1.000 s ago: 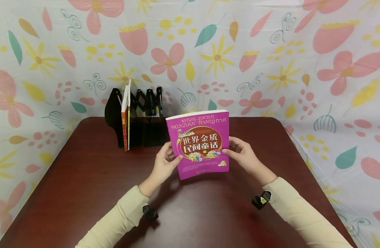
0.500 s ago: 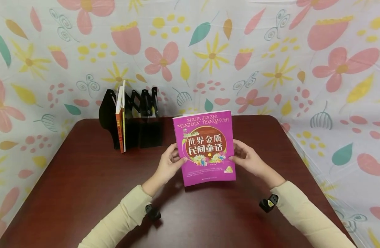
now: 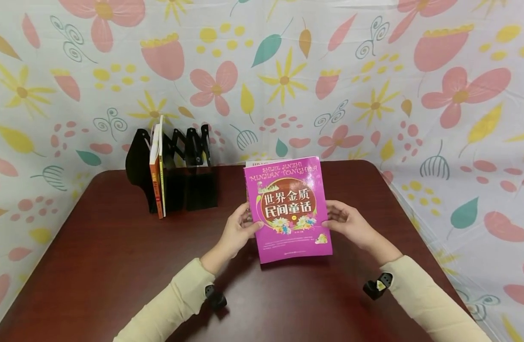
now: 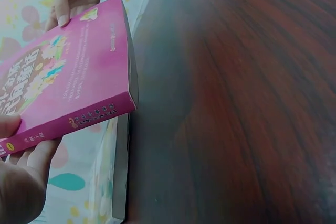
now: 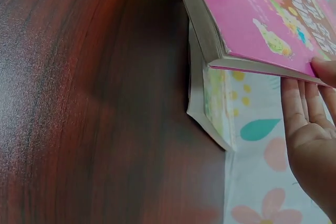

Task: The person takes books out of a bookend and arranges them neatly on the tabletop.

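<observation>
Head view: Above a dark reddish-brown wooden table (image 3: 95, 266), I have a glossy magenta paperback book (image 3: 288, 211) upright and slightly tilted, front cover toward me, apparently off the tabletop. The left hand (image 3: 236, 230) pinches one side edge, the right hand (image 3: 349, 225) the other. I judge the step in hand to be a steady two-handed hold; the next move calls for even pressure and room from a thick, pale paper book (image 3: 255, 164) partly hidden behind. Well apart to the left, a black, accordion-style bookrack (image 3: 138, 161) bears slim orange-and-yellow-spined books (image 3: 156, 185)

Left wrist view: I see the left thumb over the cover and the fingers bent beneath the spine, parted only by the paperback's thickness

Right wrist view: The right thumb presses the cover, fingers reaching beneath the page edge; how hard either squeezes, I cannot tell
</observation>
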{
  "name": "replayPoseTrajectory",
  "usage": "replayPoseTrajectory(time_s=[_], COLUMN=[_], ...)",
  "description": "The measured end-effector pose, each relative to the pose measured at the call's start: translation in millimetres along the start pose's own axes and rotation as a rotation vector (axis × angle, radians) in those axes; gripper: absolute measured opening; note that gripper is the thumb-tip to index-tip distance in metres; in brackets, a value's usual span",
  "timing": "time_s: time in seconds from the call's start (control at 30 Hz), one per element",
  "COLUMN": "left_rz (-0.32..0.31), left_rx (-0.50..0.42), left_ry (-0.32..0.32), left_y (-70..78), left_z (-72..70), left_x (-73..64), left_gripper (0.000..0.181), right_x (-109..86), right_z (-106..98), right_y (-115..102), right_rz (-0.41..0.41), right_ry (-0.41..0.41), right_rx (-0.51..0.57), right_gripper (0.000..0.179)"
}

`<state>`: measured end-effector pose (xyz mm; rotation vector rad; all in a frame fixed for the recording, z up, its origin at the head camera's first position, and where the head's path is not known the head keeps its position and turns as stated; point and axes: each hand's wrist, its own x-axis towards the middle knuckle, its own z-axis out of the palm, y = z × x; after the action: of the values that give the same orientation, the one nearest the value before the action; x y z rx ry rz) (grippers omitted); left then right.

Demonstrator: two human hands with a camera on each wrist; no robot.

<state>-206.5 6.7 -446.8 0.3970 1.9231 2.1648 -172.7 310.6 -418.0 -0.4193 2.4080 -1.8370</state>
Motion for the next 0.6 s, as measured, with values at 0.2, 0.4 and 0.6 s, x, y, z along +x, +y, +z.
replayPoseTrajectory(time_s=[0.2,0.4,0.6], left_rz=[-0.026,-0.05,-0.055], left_rx=[-0.054,-0.102,-0.096], left_ry=[0.055,0.114,0.118], left_y=[2.9,2.2,1.6], left_z=[4.0,6.4,9.7], left_x=[0.9,4.1,12.3], left_gripper=[0.054,0.054,0.053], right_x=[3.5,4.4,-1.1], right_z=[-2,3,2], right_y=[1,4,4], right_rz=[0.028,0.056,0.119], right_ry=[0.048,0.07,0.085], right_rx=[0.043,0.092,0.134], right_gripper=[0.039,0.042,0.047])
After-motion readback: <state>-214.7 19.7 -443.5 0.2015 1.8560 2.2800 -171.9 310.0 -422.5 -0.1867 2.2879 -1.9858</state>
